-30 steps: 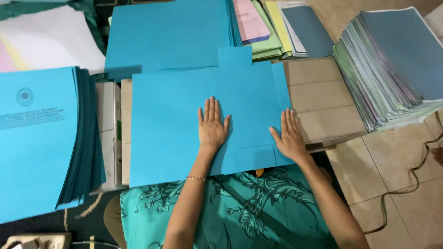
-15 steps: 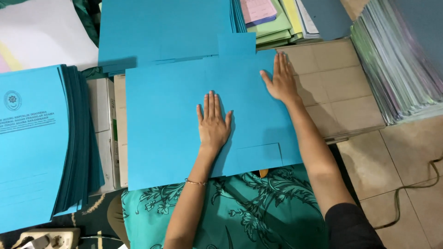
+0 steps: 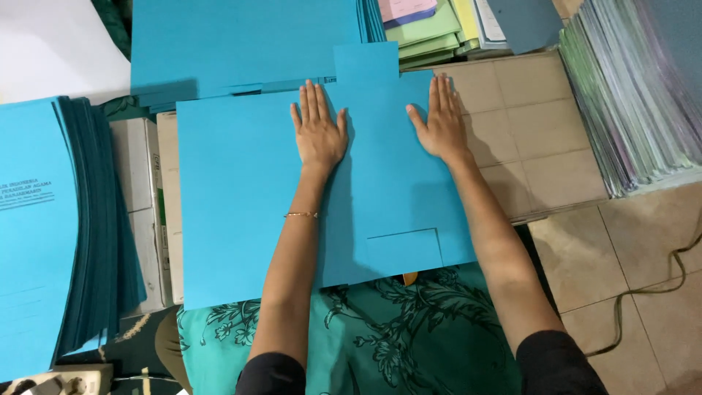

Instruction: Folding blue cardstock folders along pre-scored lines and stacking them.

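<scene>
A large blue card folder sheet (image 3: 241, 197) lies flat in front of me, with a tab sticking out at its far edge and a folded flap near its near right corner. My left hand (image 3: 318, 130) presses flat on the sheet near its upper middle, fingers spread, a thin bracelet on the wrist. My right hand (image 3: 440, 121) lies flat on the sheet's far right edge, fingers together and pointing away. Neither hand holds anything.
A thick stack of printed blue folders (image 3: 44, 219) stands at the left. More blue sheets (image 3: 241, 44) lie beyond. Pastel folders (image 3: 431, 25) sit at the top, a fanned grey-green stack (image 3: 636, 95) at the right. A cable (image 3: 658, 285) runs over the tiled floor.
My left hand has slid from the sheet's middle up toward its far edge. My right hand has moved from the near right side up along the right edge.
</scene>
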